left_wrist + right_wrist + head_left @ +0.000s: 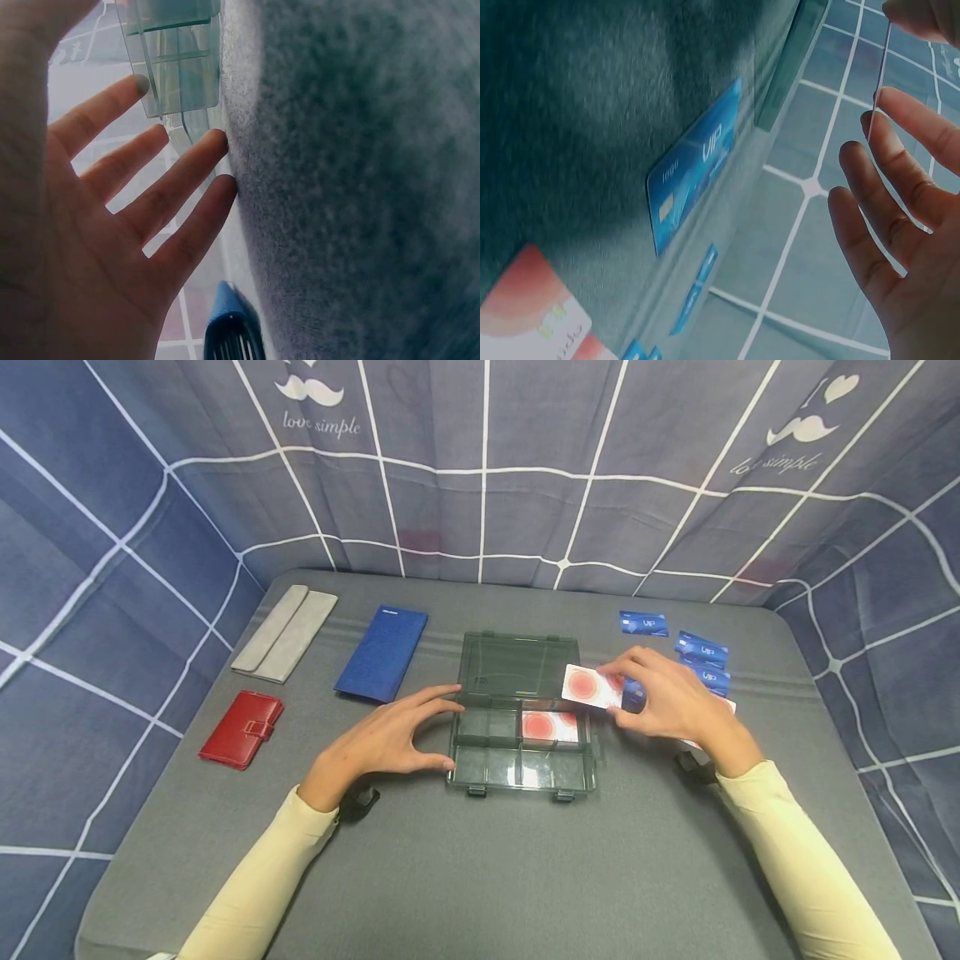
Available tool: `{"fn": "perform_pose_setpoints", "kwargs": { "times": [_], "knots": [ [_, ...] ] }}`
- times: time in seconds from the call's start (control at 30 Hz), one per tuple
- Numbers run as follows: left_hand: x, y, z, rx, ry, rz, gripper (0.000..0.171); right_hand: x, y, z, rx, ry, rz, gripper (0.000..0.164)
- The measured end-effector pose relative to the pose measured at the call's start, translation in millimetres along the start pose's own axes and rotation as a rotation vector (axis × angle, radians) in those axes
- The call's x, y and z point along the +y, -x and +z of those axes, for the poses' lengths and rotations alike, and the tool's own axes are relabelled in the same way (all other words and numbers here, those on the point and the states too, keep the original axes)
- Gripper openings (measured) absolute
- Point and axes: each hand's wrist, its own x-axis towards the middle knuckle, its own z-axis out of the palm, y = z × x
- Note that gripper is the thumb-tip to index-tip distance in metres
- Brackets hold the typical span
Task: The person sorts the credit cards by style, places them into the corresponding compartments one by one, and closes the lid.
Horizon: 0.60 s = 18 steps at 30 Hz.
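Observation:
My right hand (671,697) pinches a white card with a red circular print (588,686) between thumb and fingers, above the right side of a clear dark-green plastic box (517,646). In the right wrist view that card (883,64) shows edge-on. The box lies with its lid folded back, and its near half is divided into compartments. Another red-and-white card (550,727) lies in a right-hand compartment of the back row. My left hand (386,735) is at the box's left edge, fingers spread and holding nothing; in the left wrist view its fingers extend toward the box (176,67).
Several blue VIP cards (643,623) lie right of the box, with red-and-white cards (532,307) nearer the right wrist. To the left are a blue wallet (382,652), a grey folded wallet (285,632) and a red wallet (242,729). A patterned curtain (517,510) stands behind.

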Motion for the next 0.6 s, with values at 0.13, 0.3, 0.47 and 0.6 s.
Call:
{"fn": "perform_pose_setpoints", "kwargs": {
  "times": [0.13, 0.3, 0.47, 0.6],
  "knots": [
    [-0.2, 0.6, 0.1, 0.001, 0.000, 0.001, 0.081, -6.4, 0.1, 3.8, -0.007, -0.005, -0.026, 0.056],
    [-0.5, 1.1, 0.0, -0.004, 0.004, -0.005, 0.081, -14.7, -0.3, 8.5, -0.021, -0.013, -0.063, 0.056],
    [-0.8, 1.3, -0.2, -0.010, 0.007, -0.009, 0.082, -21.9, -0.9, 13.0, -0.042, -0.014, -0.096, 0.055],
    [-0.8, 0.4, -0.3, -0.007, 0.006, -0.008, 0.082, -27.2, -2.0, 14.3, -0.058, -0.003, -0.113, 0.054]
  ]
}}
